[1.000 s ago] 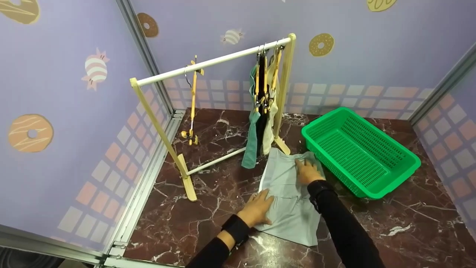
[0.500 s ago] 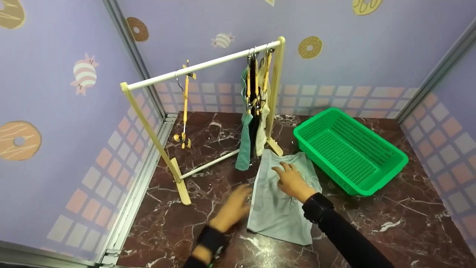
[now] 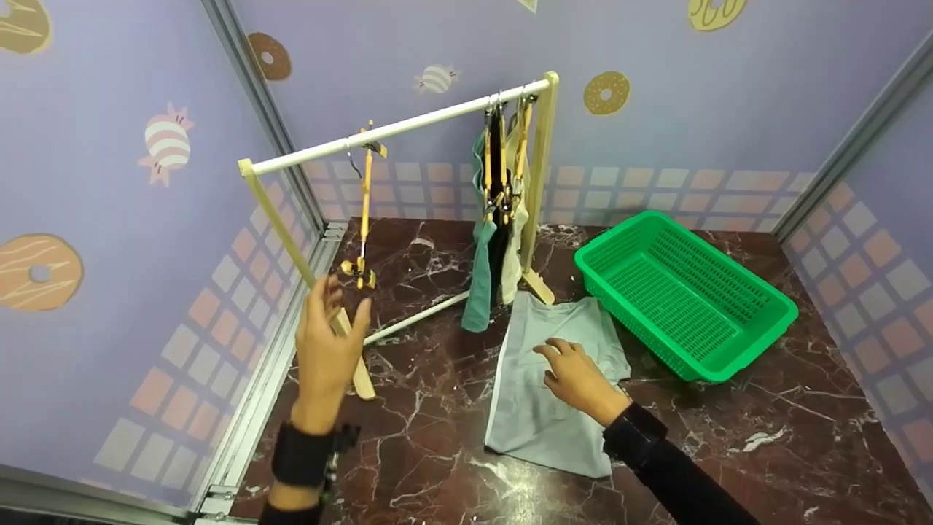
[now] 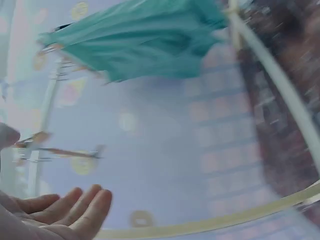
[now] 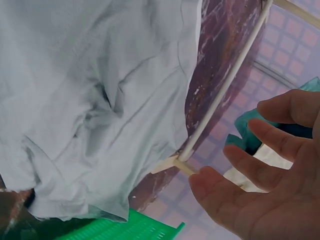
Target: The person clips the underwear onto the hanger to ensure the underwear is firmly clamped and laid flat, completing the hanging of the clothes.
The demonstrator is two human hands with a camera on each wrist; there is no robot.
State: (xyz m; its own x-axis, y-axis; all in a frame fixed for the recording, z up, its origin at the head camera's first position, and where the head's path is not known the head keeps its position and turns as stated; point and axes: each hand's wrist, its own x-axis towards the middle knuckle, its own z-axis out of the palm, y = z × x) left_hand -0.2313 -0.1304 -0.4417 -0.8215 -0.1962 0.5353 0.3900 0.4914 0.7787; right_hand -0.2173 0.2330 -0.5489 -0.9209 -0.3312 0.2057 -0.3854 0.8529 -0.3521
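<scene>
My left hand (image 3: pixel 326 343) is raised with fingers loosely apart near the empty hanger (image 3: pixel 362 219) on the rack (image 3: pixel 393 131), while my right hand (image 3: pixel 579 375), fingers spread, hovers over or perhaps touches the pale garment (image 3: pixel 539 408) lying flat mid-tabletop beside the green basket (image 3: pixel 729 364).

Pale grey-blue cloth (image 3: pixel 547 379), green basket (image 3: pixel 685 292), dark red marble floor (image 3: pixel 729 437) (white veins), teal garment (image 3: pixel 479 281).

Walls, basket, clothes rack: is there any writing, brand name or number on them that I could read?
None: no words, numbers or brand marks can be read in any view.
The walls carry only pictures of doughnuts and candies.
The green basket, the rack and the pale garment show no label.
The left wrist view is blurred.
</scene>
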